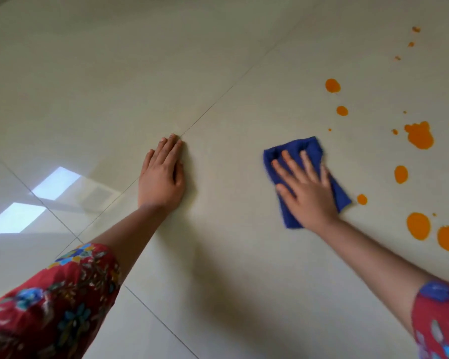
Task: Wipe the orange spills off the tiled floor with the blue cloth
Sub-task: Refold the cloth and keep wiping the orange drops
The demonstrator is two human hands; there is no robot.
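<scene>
A folded blue cloth [300, 151] lies flat on the pale tiled floor [218, 73]. My right hand [306, 193] presses on it with straight, spread fingers. Orange spills lie to the right of the cloth: a large blot [420, 136], a round drop [332, 85], a smaller drop [342, 110], an oval drop [401, 174], and two big patches [418, 226] low on the right. Tiny specks trail to the upper right [416, 29]. My left hand [163, 177] rests flat on the floor, fingers together, well left of the cloth.
Thin grout lines [208, 110] cross the glossy floor. Bright window reflections [55, 182] shine on the tiles at the left. My red flowered sleeves [52, 301] fill the lower corners.
</scene>
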